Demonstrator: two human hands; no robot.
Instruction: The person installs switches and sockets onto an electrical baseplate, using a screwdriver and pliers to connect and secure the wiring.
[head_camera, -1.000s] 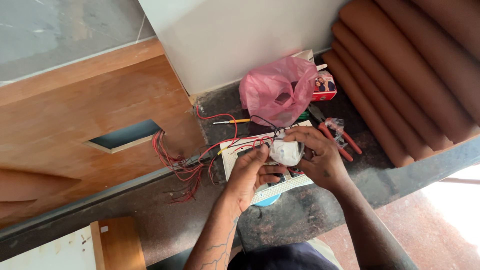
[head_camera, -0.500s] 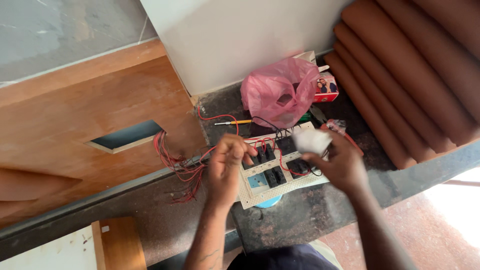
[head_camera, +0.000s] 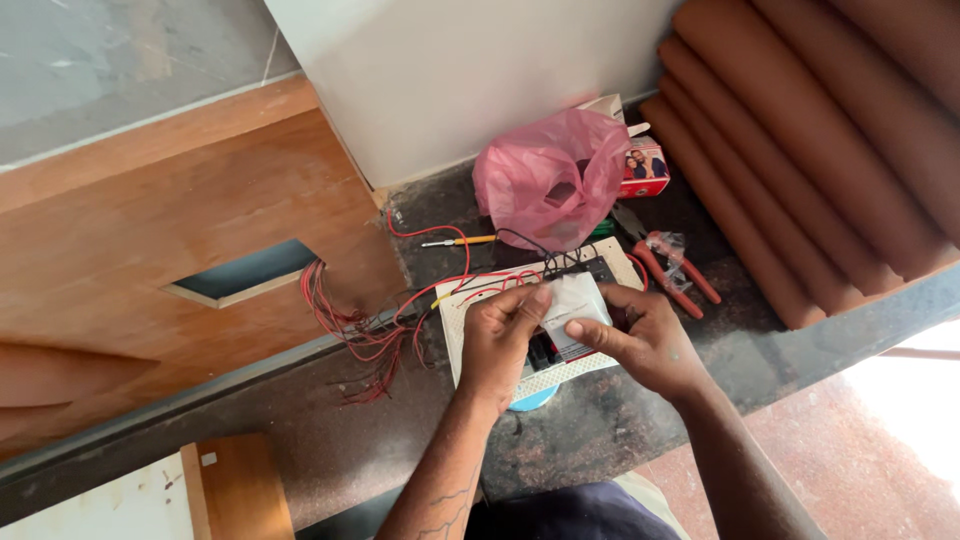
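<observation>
Both hands came back together since 0.5 s ago. Left hand and right hand each pinched an edge of a small clear plastic packet held just above the white perforated switch plate on the speckled dark stone desk. Red wires trailed left; crinkled pink plastic bag lay far.
</observation>
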